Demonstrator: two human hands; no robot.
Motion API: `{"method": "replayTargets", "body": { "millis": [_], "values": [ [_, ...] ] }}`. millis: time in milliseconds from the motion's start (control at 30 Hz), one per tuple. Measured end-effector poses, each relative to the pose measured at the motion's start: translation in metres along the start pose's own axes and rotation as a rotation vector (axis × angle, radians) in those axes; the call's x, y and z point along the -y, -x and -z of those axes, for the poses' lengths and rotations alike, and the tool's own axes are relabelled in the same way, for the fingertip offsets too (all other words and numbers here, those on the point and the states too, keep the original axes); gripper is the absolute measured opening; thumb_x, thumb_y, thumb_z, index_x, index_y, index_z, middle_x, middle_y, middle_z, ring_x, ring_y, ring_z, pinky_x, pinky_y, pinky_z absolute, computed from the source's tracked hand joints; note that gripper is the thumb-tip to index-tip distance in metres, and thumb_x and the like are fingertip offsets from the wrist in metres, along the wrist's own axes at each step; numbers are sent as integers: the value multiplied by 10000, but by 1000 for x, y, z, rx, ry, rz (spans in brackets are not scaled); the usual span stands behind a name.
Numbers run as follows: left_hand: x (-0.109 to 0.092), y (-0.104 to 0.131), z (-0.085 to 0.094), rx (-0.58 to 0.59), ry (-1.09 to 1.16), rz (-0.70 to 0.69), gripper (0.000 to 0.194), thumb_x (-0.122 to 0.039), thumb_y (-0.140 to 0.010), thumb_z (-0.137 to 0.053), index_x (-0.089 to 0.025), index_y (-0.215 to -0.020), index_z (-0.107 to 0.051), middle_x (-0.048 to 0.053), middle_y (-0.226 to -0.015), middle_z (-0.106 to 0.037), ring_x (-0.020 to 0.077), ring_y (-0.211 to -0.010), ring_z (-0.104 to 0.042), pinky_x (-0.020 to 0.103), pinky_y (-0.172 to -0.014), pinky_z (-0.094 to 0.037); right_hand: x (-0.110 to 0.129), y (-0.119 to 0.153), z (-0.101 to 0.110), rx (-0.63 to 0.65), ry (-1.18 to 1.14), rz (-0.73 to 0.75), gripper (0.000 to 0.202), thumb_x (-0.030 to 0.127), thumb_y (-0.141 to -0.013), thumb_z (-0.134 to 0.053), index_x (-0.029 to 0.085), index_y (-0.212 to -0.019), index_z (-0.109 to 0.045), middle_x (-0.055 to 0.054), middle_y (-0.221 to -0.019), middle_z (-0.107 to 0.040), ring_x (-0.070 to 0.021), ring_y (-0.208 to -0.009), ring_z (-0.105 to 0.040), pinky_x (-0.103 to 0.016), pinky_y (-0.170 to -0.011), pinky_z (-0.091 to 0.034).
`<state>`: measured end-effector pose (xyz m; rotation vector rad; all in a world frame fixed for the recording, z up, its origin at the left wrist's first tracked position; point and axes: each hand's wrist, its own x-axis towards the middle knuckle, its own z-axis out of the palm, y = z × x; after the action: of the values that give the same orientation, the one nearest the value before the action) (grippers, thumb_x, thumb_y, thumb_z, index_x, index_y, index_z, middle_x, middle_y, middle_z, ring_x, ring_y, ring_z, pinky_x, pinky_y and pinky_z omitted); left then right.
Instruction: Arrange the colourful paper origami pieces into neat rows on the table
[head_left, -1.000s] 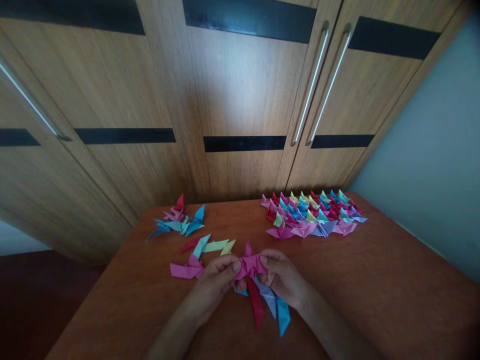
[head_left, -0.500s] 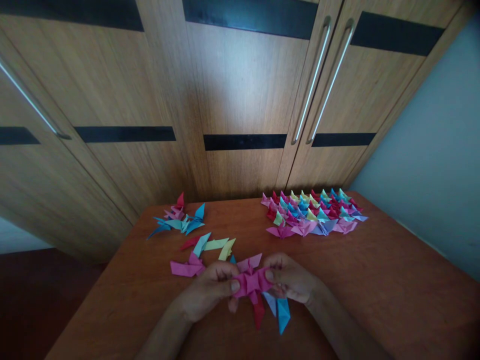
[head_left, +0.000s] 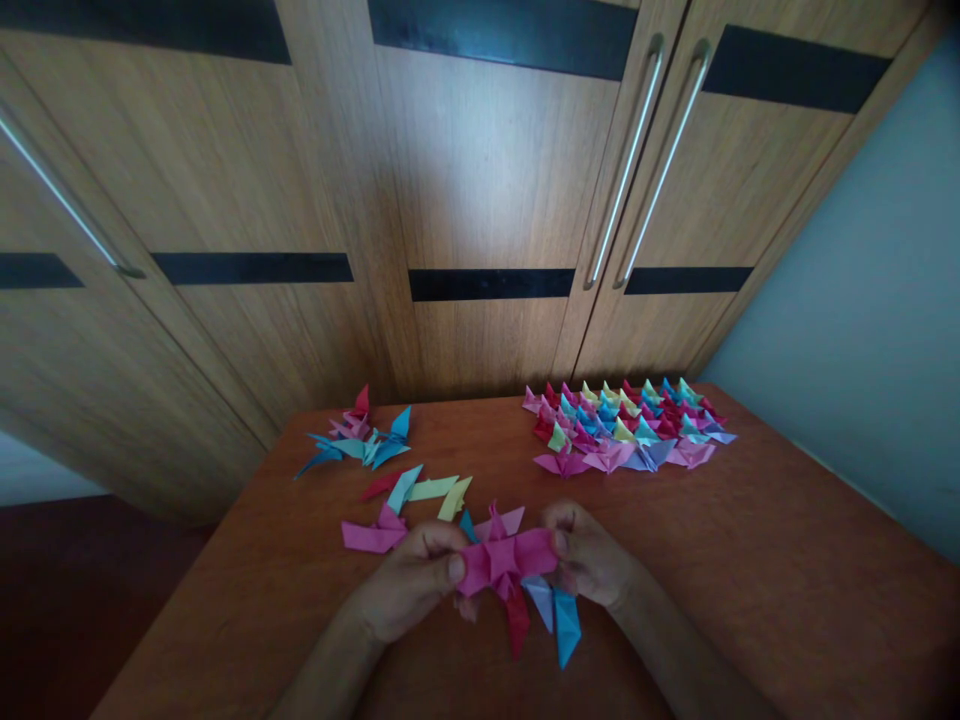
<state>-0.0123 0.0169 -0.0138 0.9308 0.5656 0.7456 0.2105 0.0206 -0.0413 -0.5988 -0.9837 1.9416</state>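
A magenta folded-paper origami piece [head_left: 504,562] is stretched between my two hands above the table. It has a square centre, two side flaps and points at top and bottom. My left hand [head_left: 415,580] pinches the left flap between thumb and fingers. At the other flap, my right hand [head_left: 589,555] has its thumb and fingers closed on the end. Beneath the piece lie a red folded strip [head_left: 517,622], a lilac strip [head_left: 541,600], a blue strip [head_left: 567,628] and a pink strip [head_left: 511,523], partly covered.
Rows of colourful origami pieces [head_left: 622,425] stand at the back right of the wooden table [head_left: 720,580]. Blue and pink-red origami pieces [head_left: 367,445] sit back left. Nearer are a magenta strip [head_left: 375,534] and a pale green strip [head_left: 433,488]. Cupboard doors [head_left: 480,180] rise behind.
My hands have moved slightly apart, and the magenta origami piece's side flaps now show wider and flatter. Its top point stands up more visibly.
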Motion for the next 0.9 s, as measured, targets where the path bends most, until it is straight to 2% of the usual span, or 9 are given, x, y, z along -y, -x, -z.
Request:
{"method": "replayTargets", "body": {
  "millis": [200,300,367,467,533,633,700,800,900],
  "values": [
    [1,-1,0,-2,34,-33,333,-446,-638,-785,-144,-633,-645,6,-502,-640,88,-411,-537,182,-422,-360,-3,-1,0,29,-65,57,508,559,-578,-780,156,-500,-482,80,-375,-436,-15,-290,-307,-143,-323,-208],
    [1,-1,0,-39,49,-52,362,-469,-624,-785,-148,-622,-618,-15,-492,-612,69,-374,-488,173,-389,-313,-2,-3,-1,107,-60,67,570,588,-630,-731,151,-415,-437,76,-322,-375,-15,-280,-281,-155,-325,-183],
    [-1,-1,0,-67,40,-71,378,-479,-640,-769,-147,-589,-595,-32,-446,-561,58,-357,-442,173,-385,-285,0,-3,-3,119,6,37,557,562,-676,-711,140,-407,-468,62,-322,-397,-19,-286,-305,-158,-333,-195],
    [-5,-1,-2,-80,-7,-79,406,-482,-689,-729,-144,-535,-566,-31,-418,-518,70,-393,-441,191,-433,-316,6,-4,-8,59,155,-20,419,469,-747,-693,112,-550,-597,17,-450,-554,-40,-368,-450,-150,-382,-290],
    [-9,-2,-4,-72,-56,-77,404,-471,-716,-708,-143,-531,-563,-3,-471,-566,94,-463,-492,212,-503,-363,8,-5,-13,32,228,-41,321,420,-781,-675,105,-727,-658,-15,-596,-642,-65,-472,-550,-152,-435,-356],
    [-13,-4,-7,-56,-153,-55,345,-436,-747,-688,-140,-600,-589,28,-584,-634,122,-573,-540,230,-583,-387,8,-6,-17,3,257,-53,282,378,-787,-677,117,-892,-662,-27,-695,-677,-95,-547,-610,-158,-450,-388],
    [-15,-6,-8,-75,-238,-30,286,-401,-761,-681,-143,-667,-602,23,-630,-642,125,-609,-540,227,-593,-385,7,-7,-17,-43,275,-49,272,367,-781,-684,118,-891,-662,-19,-672,-674,-96,-532,-608,-161,-449,-394],
    [-16,-11,-9,-181,-367,-27,244,-377,-776,-664,-151,-710,-604,1,-651,-616,122,-626,-531,220,-590,-393,7,-8,-15,-120,339,-24,272,380,-788,-672,116,-855,-670,-13,-639,-669,-81,-496,-583,-163,-454,-396],
    [-16,-14,-12,-271,-383,-21,219,-372,-768,-665,-158,-782,-620,-2,-709,-614,137,-688,-554,233,-632,-437,9,-9,-14,-148,395,-13,287,402,-798,-653,117,-827,-681,-16,-640,-674,-75,-492,-571,-161,-448,-388]
  ]
}}
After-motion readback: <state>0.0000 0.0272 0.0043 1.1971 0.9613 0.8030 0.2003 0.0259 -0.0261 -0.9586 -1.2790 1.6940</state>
